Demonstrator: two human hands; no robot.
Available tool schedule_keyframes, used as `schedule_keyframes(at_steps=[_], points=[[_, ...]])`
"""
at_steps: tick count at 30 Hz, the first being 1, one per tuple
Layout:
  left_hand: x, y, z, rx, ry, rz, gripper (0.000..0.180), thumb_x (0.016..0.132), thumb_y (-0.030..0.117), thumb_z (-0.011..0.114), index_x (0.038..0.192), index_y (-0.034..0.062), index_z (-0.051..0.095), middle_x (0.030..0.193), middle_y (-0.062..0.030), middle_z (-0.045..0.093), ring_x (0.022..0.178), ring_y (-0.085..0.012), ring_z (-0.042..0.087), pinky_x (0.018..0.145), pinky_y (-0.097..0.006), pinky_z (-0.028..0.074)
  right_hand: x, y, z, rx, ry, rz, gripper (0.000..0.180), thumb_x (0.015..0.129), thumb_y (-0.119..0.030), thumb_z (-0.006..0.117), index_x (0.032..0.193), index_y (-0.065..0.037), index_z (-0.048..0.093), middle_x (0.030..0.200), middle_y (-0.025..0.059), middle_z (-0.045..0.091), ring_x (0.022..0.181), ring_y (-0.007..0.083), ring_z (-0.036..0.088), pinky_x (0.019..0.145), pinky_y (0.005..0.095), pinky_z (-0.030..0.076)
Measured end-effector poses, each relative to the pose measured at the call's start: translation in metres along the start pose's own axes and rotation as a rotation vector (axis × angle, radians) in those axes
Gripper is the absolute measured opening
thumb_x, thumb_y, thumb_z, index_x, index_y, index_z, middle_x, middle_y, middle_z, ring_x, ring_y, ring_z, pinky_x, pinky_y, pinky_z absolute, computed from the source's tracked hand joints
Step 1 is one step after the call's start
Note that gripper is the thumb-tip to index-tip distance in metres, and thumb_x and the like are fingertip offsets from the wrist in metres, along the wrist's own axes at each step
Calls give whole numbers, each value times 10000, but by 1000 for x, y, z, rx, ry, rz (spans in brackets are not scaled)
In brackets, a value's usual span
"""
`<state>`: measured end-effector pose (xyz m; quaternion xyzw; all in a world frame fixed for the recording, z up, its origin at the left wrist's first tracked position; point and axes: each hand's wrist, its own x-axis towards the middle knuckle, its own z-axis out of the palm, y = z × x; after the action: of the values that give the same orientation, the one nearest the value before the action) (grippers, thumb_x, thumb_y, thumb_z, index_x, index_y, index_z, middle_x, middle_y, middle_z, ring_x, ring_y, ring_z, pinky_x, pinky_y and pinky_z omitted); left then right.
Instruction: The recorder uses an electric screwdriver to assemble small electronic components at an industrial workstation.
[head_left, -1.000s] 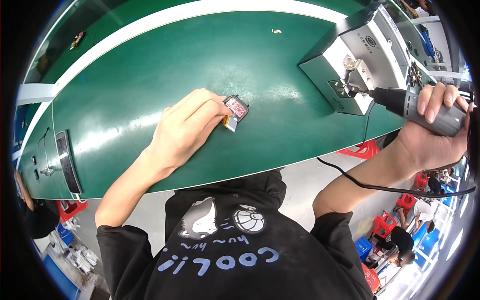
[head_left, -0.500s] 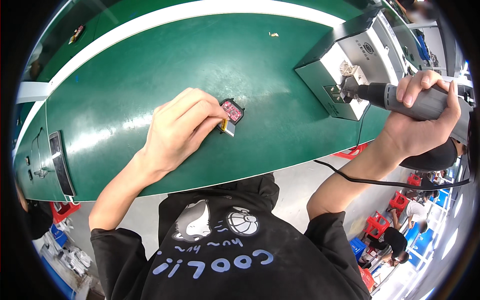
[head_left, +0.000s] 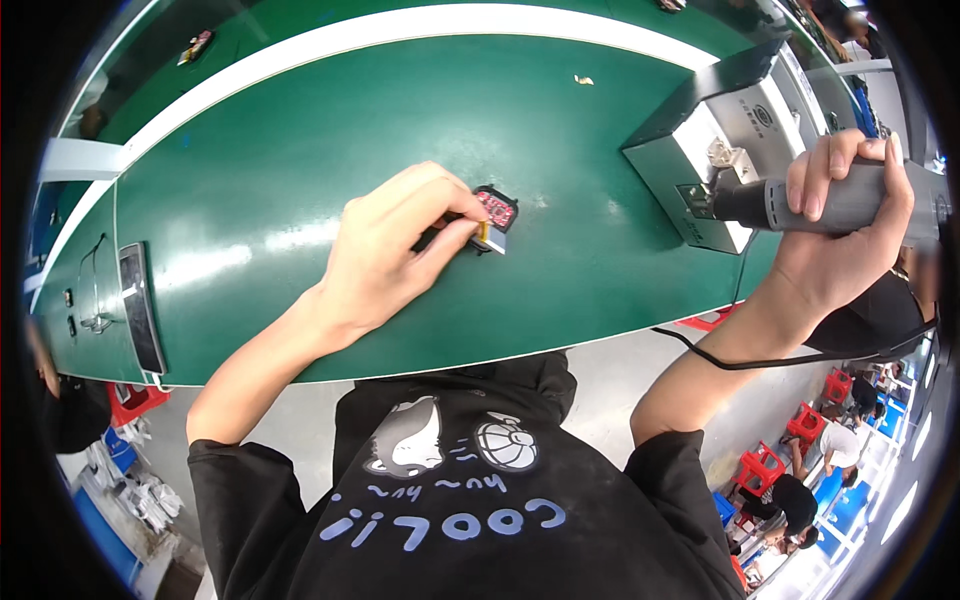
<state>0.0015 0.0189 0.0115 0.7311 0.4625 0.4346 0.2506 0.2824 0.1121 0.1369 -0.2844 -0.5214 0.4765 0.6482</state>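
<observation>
My left hand (head_left: 400,250) pinches the edge of a small electronic device with thumb and fingers. The device has a black case and a red circuit board (head_left: 497,207). A silver battery (head_left: 495,241) with yellow tape lies at its near side, partly covered by my fingertips. My right hand (head_left: 835,225) wraps around a grey electric screwdriver (head_left: 870,197), held sideways. Its black nose points left at the slot on the front of a metal screw feeder (head_left: 685,150). The bit's tip is too hard to make out there.
Both the device and the feeder stand on a green tabletop (head_left: 300,160). A black cable (head_left: 740,364) hangs across my right forearm. At the left lie a dark flat panel (head_left: 140,305) and a wire stand (head_left: 96,322). People and red stools (head_left: 762,466) are at the lower right.
The whole view has shifted, so the table and feeder appear farther right. The screwdriver's nose is closer to the feeder's slot. My left hand keeps its pinch on the device.
</observation>
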Motion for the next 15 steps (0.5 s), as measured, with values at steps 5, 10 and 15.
schedule_keyframes(at_steps=[5, 10, 15], points=[[29, -1, 19, 219, -90, 326, 167, 769, 33, 709, 909, 72, 627, 867, -50, 617, 757, -228, 621, 635, -325, 524, -14, -7, -5, 62, -31, -52, 235, 990, -228, 445, 910, -13, 496, 749, 112, 503, 413, 127, 386, 379, 248, 330], [92, -54, -31, 430, 167, 248, 83, 872, 80, 630, 929, 65, 572, 900, -83, 609, 831, -280, 639, 661, -373, 522, -38, -5, 13, 56, -38, -123, 195, 991, -210, 429, 945, -20, 432, 764, 124, 474, 410, 127, 364, 348, 225, 315], [110, -112, -88, 852, 278, 57, 524, 859, 124, 666, 1310, 63, 407, 1244, -197, 447, 1141, -382, 526, 911, -524, 460, -41, -11, 4, 4, -75, -141, 163, 994, -191, 424, 959, -32, 424, 775, 113, 490, 404, 124, 368, 378, 236, 335]])
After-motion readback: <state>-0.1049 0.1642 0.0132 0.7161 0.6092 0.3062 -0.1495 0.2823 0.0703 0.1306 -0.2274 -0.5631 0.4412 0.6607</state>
